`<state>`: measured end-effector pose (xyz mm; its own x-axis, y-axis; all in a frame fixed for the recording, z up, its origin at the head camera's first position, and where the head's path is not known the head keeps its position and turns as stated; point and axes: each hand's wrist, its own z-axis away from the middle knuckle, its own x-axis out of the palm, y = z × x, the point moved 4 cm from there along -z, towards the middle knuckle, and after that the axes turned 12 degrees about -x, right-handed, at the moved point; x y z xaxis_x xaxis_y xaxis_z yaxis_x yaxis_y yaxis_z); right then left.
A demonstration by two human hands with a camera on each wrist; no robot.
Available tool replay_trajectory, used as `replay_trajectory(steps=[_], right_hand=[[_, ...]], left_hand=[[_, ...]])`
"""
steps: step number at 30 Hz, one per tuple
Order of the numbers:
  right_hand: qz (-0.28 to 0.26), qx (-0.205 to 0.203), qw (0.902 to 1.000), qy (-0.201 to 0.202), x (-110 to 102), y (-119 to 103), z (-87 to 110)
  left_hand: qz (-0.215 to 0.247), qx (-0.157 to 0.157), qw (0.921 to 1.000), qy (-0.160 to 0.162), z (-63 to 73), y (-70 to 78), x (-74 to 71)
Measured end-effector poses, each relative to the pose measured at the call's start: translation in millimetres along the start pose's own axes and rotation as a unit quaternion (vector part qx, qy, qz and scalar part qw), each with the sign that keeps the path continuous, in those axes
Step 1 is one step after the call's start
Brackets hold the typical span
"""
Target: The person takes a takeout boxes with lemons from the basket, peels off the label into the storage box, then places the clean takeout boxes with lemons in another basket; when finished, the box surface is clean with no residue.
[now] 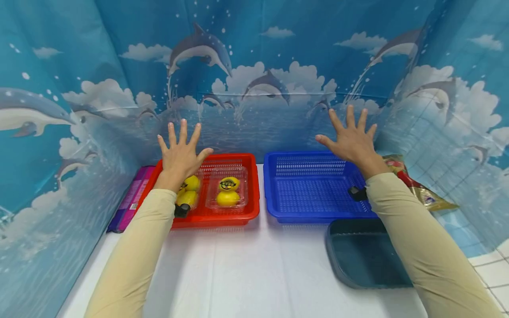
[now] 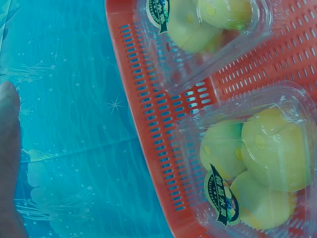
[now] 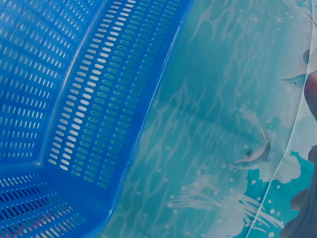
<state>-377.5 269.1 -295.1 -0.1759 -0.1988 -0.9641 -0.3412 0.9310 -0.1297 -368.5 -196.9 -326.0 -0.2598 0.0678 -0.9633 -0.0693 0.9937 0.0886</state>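
Observe left hand (image 1: 180, 157) raised over the back left part of red basket (image 1: 253, 196), with fingers and thumb fanned out, gripping nothing. Find right hand (image 1: 353, 142) raised well to the right of red basket, with blue basket (image 1: 310, 190) nearest below; likewise fanned out, gripping nothing. Cannot tell for certain the height of left hand above red basket, given the slant of the head view.

Inside red basket, count left box (image 1: 200, 180) and right box (image 1: 243, 187), both clear, side by side. Note three yellow fruit (image 1: 191, 182) in left box by the left wrist view, with a dark label. Note at least two more in right box, near the right wall of red basket, with a similar label.

Log blue basket just right of red basket, with a narrow gap between. Log purple packet (image 1: 131, 201) just left of red basket. Log green tub (image 1: 367, 260) and gold packet (image 1: 423, 194) well to the right of red basket, both partly hidden by right sleeve (image 1: 409, 229). See white table (image 1: 246, 269) under red basket and dolphin curtain (image 1: 258, 126) behind it.
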Motion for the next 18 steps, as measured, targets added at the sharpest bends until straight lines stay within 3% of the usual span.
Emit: replay_trajectory(steps=[13,18], right_hand=[[0.0,-0.002,0.9999,-0.017,-3.1,1.0,7.6],[0.006,-0.007,0.9998,-0.017,-11.2,-0.4,13.3]], left_hand=[[-0.003,-0.002,1.0,0.0,2.6,-3.8,1.7],[0.003,-0.003,1.0,-0.005,6.8,-8.6,-4.4]])
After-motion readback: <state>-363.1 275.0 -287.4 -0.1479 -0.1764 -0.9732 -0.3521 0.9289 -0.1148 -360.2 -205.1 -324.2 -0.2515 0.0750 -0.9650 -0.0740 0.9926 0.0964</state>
